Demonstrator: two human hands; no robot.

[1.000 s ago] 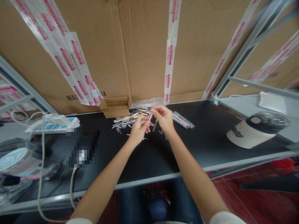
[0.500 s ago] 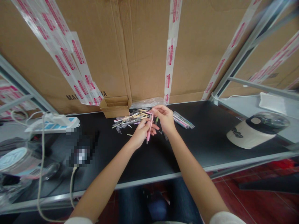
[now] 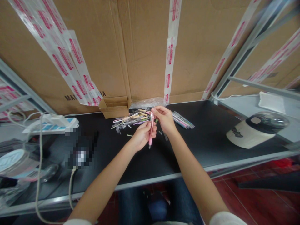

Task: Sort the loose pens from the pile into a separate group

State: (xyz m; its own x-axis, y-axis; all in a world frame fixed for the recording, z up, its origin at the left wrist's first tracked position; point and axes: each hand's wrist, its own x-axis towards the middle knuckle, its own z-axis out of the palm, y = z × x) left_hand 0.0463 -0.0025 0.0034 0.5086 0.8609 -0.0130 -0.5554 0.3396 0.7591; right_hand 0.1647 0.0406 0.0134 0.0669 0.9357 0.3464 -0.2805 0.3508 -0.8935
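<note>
A pink pen (image 3: pixel 150 139) stands nearly upright in front of me, its dark tip pointing down toward me. My left hand (image 3: pixel 142 134) is closed round its middle. At its upper end, the thumb and fingers of my right hand (image 3: pixel 164 118) pinch the pen's top; what exactly sits between those fingertips is too small to tell. Beyond my left hand lies a loose pile of pen parts (image 3: pixel 133 118) in pink, cream and black, with small clear pieces at its near side. A bundle of pastel pens (image 3: pixel 182 120) rests to the right of my right hand.
On the black tabletop (image 3: pixel 201 137), an open cardboard box (image 3: pixel 114 109) stands behind the pile. A power strip (image 3: pixel 51 125), a cable and a plastic tub (image 3: pixel 16 162) occupy the left side. A cream and black device (image 3: pixel 257 129) sits at right. Large taped cardboard (image 3: pixel 145 56) forms the back.
My left fingers have closed more tightly round the pink pen, which now stands straighter and slightly lower. The right hand stays at its top.
</note>
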